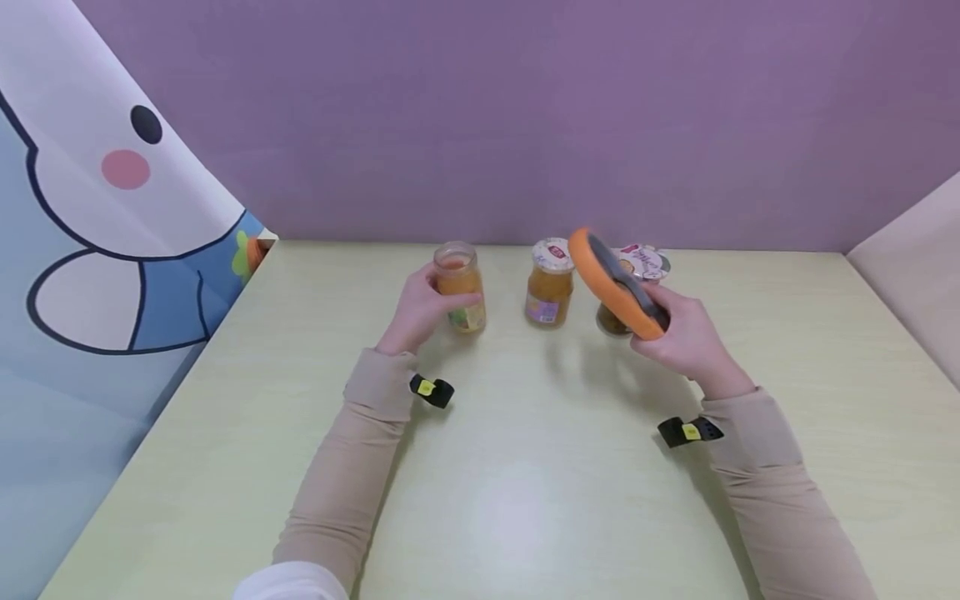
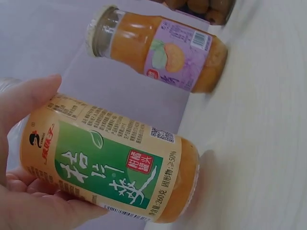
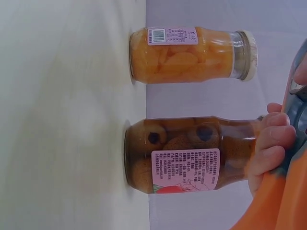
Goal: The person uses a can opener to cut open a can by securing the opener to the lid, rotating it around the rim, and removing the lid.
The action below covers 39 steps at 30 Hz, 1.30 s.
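My left hand [image 1: 420, 310] grips a glass jar [image 1: 468, 320] of orange fruit, fingers and thumb around its side. The jar stands upright on the table, its clear mouth bare of a lid in the head view; the green-and-cream label [image 2: 120, 167] shows in the left wrist view. Raised over the table, my right hand [image 1: 688, 333] holds an orange-and-grey jar opener [image 1: 613, 283] by one end. Behind the opener stands a lidded jar of dark round fruit [image 3: 184, 153], partly hidden in the head view.
Between the hands stands a lidded jar of orange fruit [image 1: 549, 287] with a purple label. A purple wall [image 1: 487, 125] rises behind the pale table [image 1: 510, 467]. At the left hangs a cartoon-printed cloth [image 1: 82, 283]. A white round object [image 1: 291, 582] overlaps the left forearm.
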Motion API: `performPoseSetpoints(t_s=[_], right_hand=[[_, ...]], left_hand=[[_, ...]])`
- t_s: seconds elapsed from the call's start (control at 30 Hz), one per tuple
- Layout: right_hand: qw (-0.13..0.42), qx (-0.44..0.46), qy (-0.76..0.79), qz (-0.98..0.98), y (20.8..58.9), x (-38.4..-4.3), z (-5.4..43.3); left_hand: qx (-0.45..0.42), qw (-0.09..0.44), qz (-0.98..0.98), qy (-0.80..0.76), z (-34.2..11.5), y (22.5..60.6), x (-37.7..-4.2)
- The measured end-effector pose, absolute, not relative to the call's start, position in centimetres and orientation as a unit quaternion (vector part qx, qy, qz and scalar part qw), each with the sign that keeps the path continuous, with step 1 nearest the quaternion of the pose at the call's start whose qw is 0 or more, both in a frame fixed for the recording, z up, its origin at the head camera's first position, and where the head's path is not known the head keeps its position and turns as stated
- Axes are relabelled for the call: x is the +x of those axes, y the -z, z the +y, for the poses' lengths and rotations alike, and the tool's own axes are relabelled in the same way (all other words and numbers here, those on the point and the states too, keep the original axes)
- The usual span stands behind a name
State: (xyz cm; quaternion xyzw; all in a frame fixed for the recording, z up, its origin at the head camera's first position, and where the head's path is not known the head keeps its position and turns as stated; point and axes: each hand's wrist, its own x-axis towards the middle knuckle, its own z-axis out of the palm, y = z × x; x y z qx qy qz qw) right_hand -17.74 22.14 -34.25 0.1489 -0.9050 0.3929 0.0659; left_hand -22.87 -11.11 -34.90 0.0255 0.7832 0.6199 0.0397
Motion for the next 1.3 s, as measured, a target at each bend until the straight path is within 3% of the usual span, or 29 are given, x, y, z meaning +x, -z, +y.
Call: performPoseSetpoints(t_s=[0.6, 0.93, 1.3], right_hand=[[0.036, 0.151, -0.365, -0.918, 34.5, -17.6, 22.0], [0.06, 0.169, -0.345, -0.921, 34.2, -17.7, 21.4], [0.049, 0.164, -0.328, -0.929, 33.9, -17.7, 20.9]], left_hand=[[0.012, 0.006, 0.793, -0.609, -11.1, 35.8, -23.8], [0.011, -0.004, 0.79, -0.613, -11.5, 36.2, -24.0], [0.018, 0.017, 0.8, -0.6, -12.2, 35.9, -23.7]])
